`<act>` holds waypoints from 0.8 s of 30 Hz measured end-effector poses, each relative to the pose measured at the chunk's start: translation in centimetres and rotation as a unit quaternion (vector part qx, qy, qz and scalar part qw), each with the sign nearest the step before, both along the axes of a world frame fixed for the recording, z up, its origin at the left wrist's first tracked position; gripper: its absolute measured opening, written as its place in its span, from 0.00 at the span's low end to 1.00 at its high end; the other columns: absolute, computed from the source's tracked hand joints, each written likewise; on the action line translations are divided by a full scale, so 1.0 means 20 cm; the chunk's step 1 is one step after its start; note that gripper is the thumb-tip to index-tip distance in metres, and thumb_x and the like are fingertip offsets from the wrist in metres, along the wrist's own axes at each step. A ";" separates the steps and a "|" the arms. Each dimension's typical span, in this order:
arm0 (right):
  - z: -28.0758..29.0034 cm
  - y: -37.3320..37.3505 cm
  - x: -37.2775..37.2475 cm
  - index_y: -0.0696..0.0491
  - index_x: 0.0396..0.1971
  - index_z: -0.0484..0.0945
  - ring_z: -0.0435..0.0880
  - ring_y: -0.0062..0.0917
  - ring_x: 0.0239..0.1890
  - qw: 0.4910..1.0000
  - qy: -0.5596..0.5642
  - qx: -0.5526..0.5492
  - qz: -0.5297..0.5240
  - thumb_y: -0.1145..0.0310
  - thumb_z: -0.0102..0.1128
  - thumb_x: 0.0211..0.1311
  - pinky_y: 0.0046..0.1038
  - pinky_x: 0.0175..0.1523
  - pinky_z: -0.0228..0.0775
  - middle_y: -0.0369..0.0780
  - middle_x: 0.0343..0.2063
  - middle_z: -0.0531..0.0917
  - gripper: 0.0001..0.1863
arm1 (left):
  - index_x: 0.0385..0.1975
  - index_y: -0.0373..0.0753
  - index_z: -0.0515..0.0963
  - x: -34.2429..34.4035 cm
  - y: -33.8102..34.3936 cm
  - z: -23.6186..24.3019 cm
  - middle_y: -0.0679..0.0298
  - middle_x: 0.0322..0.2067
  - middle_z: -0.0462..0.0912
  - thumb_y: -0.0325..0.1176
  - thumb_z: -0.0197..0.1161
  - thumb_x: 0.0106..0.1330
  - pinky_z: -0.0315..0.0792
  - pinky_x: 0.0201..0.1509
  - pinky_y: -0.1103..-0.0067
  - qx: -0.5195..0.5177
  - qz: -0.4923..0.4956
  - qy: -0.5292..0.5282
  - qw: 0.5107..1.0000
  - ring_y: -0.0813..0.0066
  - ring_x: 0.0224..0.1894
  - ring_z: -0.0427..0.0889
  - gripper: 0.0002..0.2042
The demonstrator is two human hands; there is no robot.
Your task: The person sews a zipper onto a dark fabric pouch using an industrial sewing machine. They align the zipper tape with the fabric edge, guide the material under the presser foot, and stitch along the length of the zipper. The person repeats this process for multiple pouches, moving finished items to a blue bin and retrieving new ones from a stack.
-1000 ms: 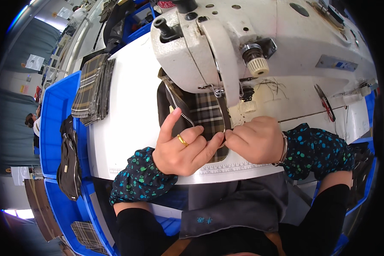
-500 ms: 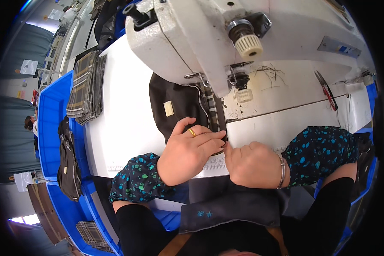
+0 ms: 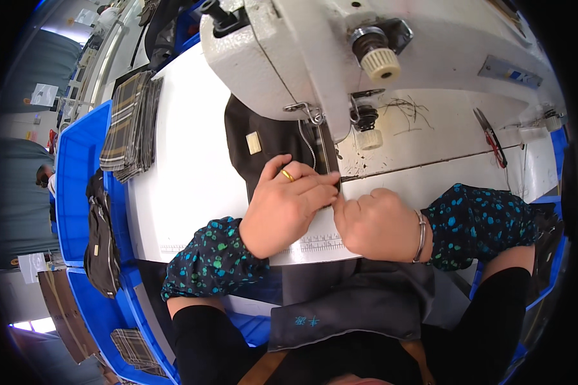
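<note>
A dark brown fabric piece (image 3: 243, 131) with a silvery zipper (image 3: 308, 142) and a small pale label (image 3: 254, 142) lies on the white table. Its far end runs under the head of the sewing machine (image 3: 289, 64), where the needle area is hidden. My left hand (image 3: 289, 205), with a ring on one finger, rests on the fabric, fingers stretched toward its right edge. Beside it, my right hand (image 3: 379, 226) has curled fingers, thumb and forefinger pinching that edge at the near end. The fingertips of both hands almost meet there.
Scissors (image 3: 491, 138) and loose dark threads (image 3: 408, 114) lie on the table's right part. At left, blue bins (image 3: 77, 192) stand along the table, with a stack of plaid cloth pieces (image 3: 131, 125) and a dark zippered piece (image 3: 101, 244) on their edges.
Both hands have moved slightly away from me, sliding the fabric's right edge farther under the machine. The plaid strip beside the zipper no longer shows.
</note>
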State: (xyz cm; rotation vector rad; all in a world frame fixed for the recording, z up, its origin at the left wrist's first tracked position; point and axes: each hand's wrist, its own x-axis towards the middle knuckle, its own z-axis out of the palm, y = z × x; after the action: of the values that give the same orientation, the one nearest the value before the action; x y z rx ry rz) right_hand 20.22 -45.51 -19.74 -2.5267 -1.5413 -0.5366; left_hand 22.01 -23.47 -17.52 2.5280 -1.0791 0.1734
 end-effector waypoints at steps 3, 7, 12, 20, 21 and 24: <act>-0.03 0.02 0.06 0.60 0.27 0.85 0.78 0.21 0.16 0.999 -0.010 0.026 -0.017 0.69 0.65 0.45 0.27 0.20 0.65 0.35 0.16 0.77 0.11 | 0.37 0.46 0.86 0.05 0.00 -0.01 0.74 0.47 0.90 0.28 0.69 0.58 0.67 0.67 0.60 -0.009 0.013 -0.007 1.000 0.73 0.50 0.82 0.08; -0.04 0.02 0.13 0.63 0.29 0.85 0.81 0.22 0.16 0.999 0.002 0.023 -0.025 0.72 0.65 0.48 0.27 0.19 0.67 0.36 0.16 0.79 0.10 | 0.36 0.46 0.86 0.15 0.01 -0.05 0.74 0.47 0.91 0.26 0.69 0.58 0.66 0.67 0.61 -0.027 0.013 -0.017 0.999 0.71 0.50 0.82 0.08; -0.04 0.02 0.22 0.66 0.35 0.85 0.82 0.24 0.16 0.998 0.017 0.036 -0.041 0.73 0.64 0.53 0.27 0.19 0.68 0.37 0.16 0.80 0.12 | 0.35 0.46 0.86 0.25 0.01 -0.11 0.72 0.46 0.90 0.25 0.70 0.55 0.68 0.62 0.64 -0.049 0.021 -0.046 0.997 0.69 0.50 0.82 0.09; -0.07 0.01 0.25 0.66 0.39 0.84 0.84 0.26 0.18 0.998 0.014 0.055 -0.031 0.72 0.62 0.54 0.29 0.21 0.71 0.38 0.18 0.81 0.15 | 0.40 0.45 0.88 0.15 -0.02 -0.07 0.70 0.42 0.81 0.28 0.71 0.51 0.68 0.58 0.65 0.011 0.085 -0.185 0.979 0.65 0.52 0.78 0.15; -0.07 0.01 0.25 0.66 0.40 0.84 0.84 0.26 0.19 0.998 0.027 0.056 -0.025 0.72 0.62 0.54 0.29 0.22 0.71 0.38 0.19 0.81 0.15 | 0.40 0.44 0.88 0.12 -0.01 -0.07 0.70 0.41 0.80 0.30 0.70 0.50 0.68 0.58 0.64 0.040 0.086 -0.191 0.977 0.66 0.51 0.78 0.15; -0.07 0.00 0.24 0.64 0.42 0.84 0.83 0.26 0.20 0.997 0.049 0.057 -0.017 0.71 0.62 0.54 0.30 0.23 0.71 0.36 0.19 0.80 0.16 | 0.42 0.43 0.88 0.09 0.00 -0.06 0.70 0.40 0.80 0.31 0.70 0.51 0.68 0.59 0.62 0.051 0.079 -0.193 0.977 0.68 0.50 0.78 0.16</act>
State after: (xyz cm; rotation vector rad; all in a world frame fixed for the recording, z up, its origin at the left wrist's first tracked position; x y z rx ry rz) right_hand 25.06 -45.44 -21.24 -2.4595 -1.3955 -0.4828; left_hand 23.73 -23.40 -18.66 2.7437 -1.0415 0.6936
